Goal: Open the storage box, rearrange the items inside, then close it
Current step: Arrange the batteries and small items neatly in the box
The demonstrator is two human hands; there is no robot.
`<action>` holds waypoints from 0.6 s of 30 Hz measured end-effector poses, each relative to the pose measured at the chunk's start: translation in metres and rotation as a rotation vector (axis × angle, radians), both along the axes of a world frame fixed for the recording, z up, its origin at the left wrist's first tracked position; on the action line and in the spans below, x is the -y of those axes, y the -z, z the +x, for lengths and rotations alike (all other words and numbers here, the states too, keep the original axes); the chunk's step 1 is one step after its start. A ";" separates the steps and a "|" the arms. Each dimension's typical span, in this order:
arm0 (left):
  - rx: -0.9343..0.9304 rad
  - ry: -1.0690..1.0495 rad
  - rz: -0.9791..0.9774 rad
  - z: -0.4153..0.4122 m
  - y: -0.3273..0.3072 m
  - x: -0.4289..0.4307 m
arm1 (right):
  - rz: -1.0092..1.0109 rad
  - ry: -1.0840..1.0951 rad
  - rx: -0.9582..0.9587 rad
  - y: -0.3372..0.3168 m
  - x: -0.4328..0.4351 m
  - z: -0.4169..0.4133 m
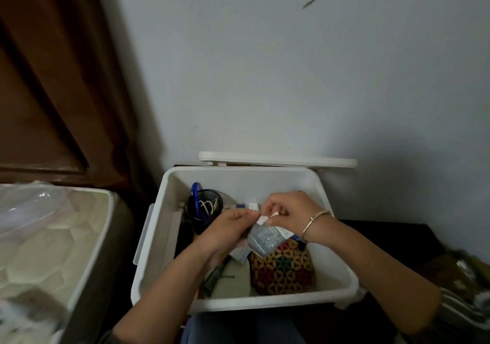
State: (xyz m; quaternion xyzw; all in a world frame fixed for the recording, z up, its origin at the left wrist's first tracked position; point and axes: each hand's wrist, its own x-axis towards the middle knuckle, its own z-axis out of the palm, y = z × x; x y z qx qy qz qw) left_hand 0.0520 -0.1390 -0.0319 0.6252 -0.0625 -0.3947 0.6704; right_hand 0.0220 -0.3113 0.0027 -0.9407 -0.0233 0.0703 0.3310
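The white storage box (169,184) stands open in front of me, and its lid (278,159) leans against the wall behind it. Over the middle of the box hangs a small clear plastic bag (261,239) of tiny pieces. My left hand (228,227) pinches its top left edge and my right hand (289,211) pinches its top right edge. Inside the box lie a beaded, flower-patterned pouch (282,269), a black mesh cup (204,205) with blue scissors and cords, a pale flat pouch (233,280) and small white boxes.
A mattress (53,237) under clear plastic lies to the left. A brown wooden door (53,78) rises behind it. A dark surface with cluttered items (461,277) is at the right. The wall is right behind the box.
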 end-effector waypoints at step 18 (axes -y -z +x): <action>-0.190 -0.178 -0.129 -0.026 0.006 -0.060 | 0.258 0.178 -0.097 0.013 -0.075 -0.004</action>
